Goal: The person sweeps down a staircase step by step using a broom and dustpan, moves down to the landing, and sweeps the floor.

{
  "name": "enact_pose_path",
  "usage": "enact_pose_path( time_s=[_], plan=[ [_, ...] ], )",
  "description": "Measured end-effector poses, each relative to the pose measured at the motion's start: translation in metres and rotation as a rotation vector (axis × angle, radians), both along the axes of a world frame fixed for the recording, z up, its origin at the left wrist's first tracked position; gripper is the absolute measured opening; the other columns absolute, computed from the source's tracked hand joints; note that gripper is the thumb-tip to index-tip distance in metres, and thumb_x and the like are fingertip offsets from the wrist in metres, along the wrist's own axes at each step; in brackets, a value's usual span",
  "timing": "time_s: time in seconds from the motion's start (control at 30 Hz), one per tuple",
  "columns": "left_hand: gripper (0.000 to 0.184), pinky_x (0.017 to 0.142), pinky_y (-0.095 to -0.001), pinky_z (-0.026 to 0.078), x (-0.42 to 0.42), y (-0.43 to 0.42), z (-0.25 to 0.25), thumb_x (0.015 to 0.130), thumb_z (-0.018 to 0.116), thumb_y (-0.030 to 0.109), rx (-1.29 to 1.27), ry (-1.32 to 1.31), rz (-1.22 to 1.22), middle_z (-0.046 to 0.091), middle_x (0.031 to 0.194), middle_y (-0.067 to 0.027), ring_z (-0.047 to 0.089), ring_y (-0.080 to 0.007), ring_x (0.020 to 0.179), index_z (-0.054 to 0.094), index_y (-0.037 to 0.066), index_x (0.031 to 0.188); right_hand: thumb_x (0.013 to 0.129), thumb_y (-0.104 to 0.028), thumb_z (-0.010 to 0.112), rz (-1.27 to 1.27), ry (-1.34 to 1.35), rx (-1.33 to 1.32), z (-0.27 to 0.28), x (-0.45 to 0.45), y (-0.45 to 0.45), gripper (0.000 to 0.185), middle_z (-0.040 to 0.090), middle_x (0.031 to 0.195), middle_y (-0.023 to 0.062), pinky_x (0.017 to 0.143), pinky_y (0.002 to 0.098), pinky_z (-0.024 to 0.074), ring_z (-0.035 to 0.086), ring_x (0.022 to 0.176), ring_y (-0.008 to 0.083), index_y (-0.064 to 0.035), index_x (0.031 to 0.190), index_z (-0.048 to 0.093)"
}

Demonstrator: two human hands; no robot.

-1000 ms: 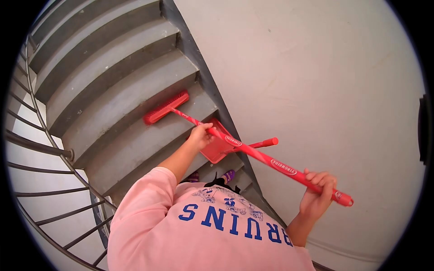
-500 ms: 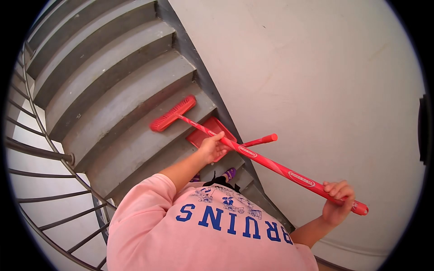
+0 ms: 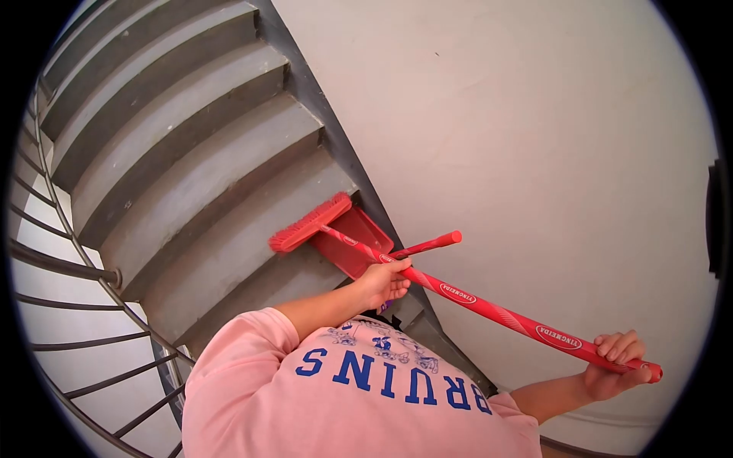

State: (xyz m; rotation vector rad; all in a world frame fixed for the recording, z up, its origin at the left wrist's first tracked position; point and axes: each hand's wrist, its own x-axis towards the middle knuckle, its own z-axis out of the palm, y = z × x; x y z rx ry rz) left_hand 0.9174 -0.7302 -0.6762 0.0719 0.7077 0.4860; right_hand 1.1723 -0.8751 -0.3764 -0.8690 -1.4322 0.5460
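Observation:
A red broom (image 3: pixel 496 314) slants across the view, its bristled head on a grey step at the upper left. Around the end of its handle, at the right, my right hand (image 3: pixel 617 365) is closed. My left hand (image 3: pixel 384 284) grips the handle lower down, nearer the head. Behind the handle sits a red dustpan (image 3: pixel 357 233), partly covered by the broom. The dustpan's short handle sticks out to the right past my left hand. The broom head lies along the dustpan's left edge; whether they touch I cannot tell.
Curved grey stairs (image 3: pixel 206 172) climb toward the upper left. A metal railing (image 3: pixel 80 252) runs down the left side. On the right rises a pale wall (image 3: pixel 519 137) with a dark grey skirting band (image 3: pixel 328 107). A purple shoe shows slightly below my left hand.
The broom head has moved toward me and right, from the step to the dustpan's edge. Both hands have shifted right and down with the handle.

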Motion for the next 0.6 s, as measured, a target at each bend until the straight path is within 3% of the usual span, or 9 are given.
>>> enact_pose_path(
  time_s=[0.13,0.2,0.27,0.37,0.47,0.6],
  plan=[
    [0.020,0.052,-0.0230,0.047,-0.006,0.009,0.011,0.085,0.064,0.028,0.053,0.015,0.133,0.058,0.070,-0.0010,0.056,-0.0104,0.059,0.060,0.009,0.083,0.089,-0.055,0.043,0.013,0.050,-0.020,-0.002,-0.005,0.002,0.049,0.045,0.070,0.0041,0.072,0.0356,0.0525,0.053,0.063,0.0170,-0.0084,0.073,0.044],
    [0.020,0.052,-0.0236,0.047,-0.011,0.029,0.008,0.088,0.059,0.027,0.080,0.064,0.205,0.056,0.063,-0.0013,0.056,-0.0103,0.059,0.059,0.008,0.080,0.088,-0.056,0.045,0.018,0.073,-0.049,-0.016,-0.013,0.015,0.048,0.045,0.072,0.0036,0.075,0.0370,0.0506,0.052,0.068,0.0174,-0.0093,0.074,0.045],
    [0.021,0.053,-0.0249,0.048,-0.019,0.053,0.007,0.088,0.057,0.027,0.119,0.122,0.267,0.055,0.060,-0.0012,0.055,-0.0107,0.058,0.058,0.009,0.077,0.090,-0.052,0.043,-0.025,0.075,-0.079,-0.043,-0.025,0.033,0.046,0.048,0.077,0.0052,0.078,0.0414,0.0485,0.054,0.074,0.0204,-0.0088,0.077,0.046],
    [0.019,0.055,-0.0268,0.047,-0.022,0.090,-0.038,0.086,0.059,0.024,0.110,0.317,0.355,0.055,0.063,-0.0007,0.050,-0.0105,0.055,0.058,0.010,0.074,0.095,-0.045,0.038,-0.080,0.109,-0.208,-0.105,-0.056,0.055,0.040,0.052,0.084,0.0094,0.084,0.0457,0.0447,0.056,0.079,0.0247,-0.0074,0.084,0.047],
    [0.018,0.055,-0.0263,0.047,-0.031,0.093,-0.068,0.086,0.060,0.022,0.093,0.241,0.218,0.055,0.065,-0.0007,0.050,-0.0115,0.056,0.057,0.009,0.074,0.097,-0.043,0.035,-0.114,0.121,-0.192,-0.121,-0.067,0.035,0.041,0.053,0.086,0.0121,0.085,0.0450,0.0440,0.057,0.083,0.0266,-0.0052,0.087,0.047],
    [0.015,0.058,-0.0264,0.045,-0.024,0.081,-0.057,0.086,0.061,0.023,0.064,0.248,0.212,0.056,0.067,0.0014,0.052,-0.0111,0.062,0.060,0.010,0.077,0.095,-0.043,0.039,-0.188,0.131,-0.191,-0.115,-0.065,0.021,0.042,0.055,0.083,0.0138,0.082,0.0466,0.0460,0.059,0.080,0.0289,-0.0034,0.085,0.047]
  ],
)
